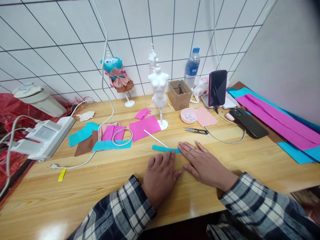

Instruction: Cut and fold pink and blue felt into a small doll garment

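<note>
At the far left of the desk [100, 190], a red bag [7, 106] lies beside a tilted cup [41, 101]. Nearer, a white power strip [56, 135] carries plugged-in chargers, with a yellow tag [62, 175] to its right. Next come a white scrap [85, 116] and overlapping blue paper [83, 134], brown paper [86, 145] and folded magenta paper [107, 132], a looped cable [122, 144] resting over them. Behind stands a dressed form [117, 75] in blue and peach.

A magenta sheet [145, 128] reaches the base of a bare white form [159, 86]; a thin white stick [155, 137] slants down to the blue strip [161, 148]. This strip lies on the desk just beyond the left hand [160, 176], whose outstretched fingers touch its near edge, gripping nothing. The right hand [205, 163] lies flat, fingers extended and free of any grip, its tips over the strip's right end.

Behind are a box [180, 96], a bottle [192, 68], a pink bowl [190, 121] of small shiny bits and black snips [196, 131]. Further right, one phone [217, 88] stands upright, a second phone [250, 123] leans low, and long coloured sheets [277, 120] lie stacked.
</note>
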Tool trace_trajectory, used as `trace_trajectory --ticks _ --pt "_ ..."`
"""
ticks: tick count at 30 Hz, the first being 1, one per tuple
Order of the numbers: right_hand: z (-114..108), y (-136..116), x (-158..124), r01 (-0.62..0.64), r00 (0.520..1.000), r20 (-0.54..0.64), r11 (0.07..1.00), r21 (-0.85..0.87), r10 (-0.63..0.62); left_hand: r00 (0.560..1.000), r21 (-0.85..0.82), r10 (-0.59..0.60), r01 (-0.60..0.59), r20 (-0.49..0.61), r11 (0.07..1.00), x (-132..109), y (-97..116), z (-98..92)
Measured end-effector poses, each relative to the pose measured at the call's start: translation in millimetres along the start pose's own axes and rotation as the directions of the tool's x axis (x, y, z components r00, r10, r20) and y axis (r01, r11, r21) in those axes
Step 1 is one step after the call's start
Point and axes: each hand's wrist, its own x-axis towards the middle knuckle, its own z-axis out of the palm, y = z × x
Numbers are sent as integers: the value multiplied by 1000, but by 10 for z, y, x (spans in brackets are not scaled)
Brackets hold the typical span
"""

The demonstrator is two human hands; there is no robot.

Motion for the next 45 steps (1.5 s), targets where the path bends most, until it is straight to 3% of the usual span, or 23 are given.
trace_trajectory --ticks 4,16,27,37,41,45 --pt "6 6 -2 -5 1000 22 1000 -3 5 998 28 -66 66 -20 997 -34 8 -30" --pt "7 11 -2 -10 1000 24 1000 -1 10 993 60 -120 121 -17 991 -59 6 -48" --pt "12 16 2 -21 998 60 1000 -9 21 954 66 -268 262 134 963 -110 45 -140" --pt "21 14 -4 -29 999 42 1000 7 28 939 48 -300 296 168 954 -110 40 -181" --pt "17 12 -7 -38 998 43 999 27 37 955 30 -274 272 116 962 -150 -52 -181" --pt "-29 9 27 -51 998 30 997 58 49 972 23 -225 224 61 974 -76 -288 -225"
